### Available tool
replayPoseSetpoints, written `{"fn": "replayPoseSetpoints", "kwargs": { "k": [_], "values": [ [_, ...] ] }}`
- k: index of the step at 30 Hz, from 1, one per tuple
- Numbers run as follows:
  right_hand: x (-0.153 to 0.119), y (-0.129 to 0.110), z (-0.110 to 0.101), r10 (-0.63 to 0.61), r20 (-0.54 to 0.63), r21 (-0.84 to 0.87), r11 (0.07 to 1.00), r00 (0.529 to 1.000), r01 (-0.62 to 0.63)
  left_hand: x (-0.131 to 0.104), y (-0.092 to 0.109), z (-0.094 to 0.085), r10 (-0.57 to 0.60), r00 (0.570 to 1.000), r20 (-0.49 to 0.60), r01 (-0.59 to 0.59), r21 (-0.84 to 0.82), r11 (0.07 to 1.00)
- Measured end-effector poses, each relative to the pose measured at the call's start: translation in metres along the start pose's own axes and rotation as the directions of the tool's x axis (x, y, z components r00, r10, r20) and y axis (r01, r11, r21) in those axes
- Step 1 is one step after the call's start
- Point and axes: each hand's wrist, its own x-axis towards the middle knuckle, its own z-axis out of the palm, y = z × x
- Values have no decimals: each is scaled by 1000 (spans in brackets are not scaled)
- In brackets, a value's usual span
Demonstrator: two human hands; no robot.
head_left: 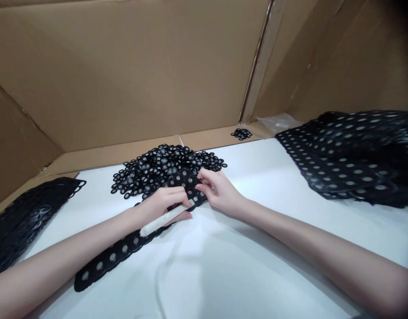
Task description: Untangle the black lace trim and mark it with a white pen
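A black sheet strip with rows of pale round dots (113, 257) runs from the lower left up to between my hands. My left hand (162, 201) is closed around a slim white stick-like tool (160, 223), its fingers resting by the strip. At the strip's upper end, my right hand (219, 190) pinches the edge between thumb and fingers. Just behind both hands lies a heap of small black rings with pale centres (157, 161). Whether a loose ring is between my right fingertips is too small to tell.
Cardboard walls (140, 75) enclose the white tabletop (233, 274). Black dotted sheets (343, 164) are stacked at the right. Black openwork pieces (25, 221) lie at the left. A small ring pile (241, 134) and a clear plastic bag (279, 122) sit at the back.
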Motion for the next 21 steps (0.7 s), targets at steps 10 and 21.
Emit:
{"fn": "replayPoseSetpoints", "kwargs": {
  "k": [10,21],
  "values": [
    [8,-5,13,64,-18,67,996,998,-62,-10,10,2,56,987,-150,-39,114,993],
    [3,-2,10,-10,-116,0,1000,993,10,-10,11,-3,119,955,-271,-67,192,979]
  ]
}}
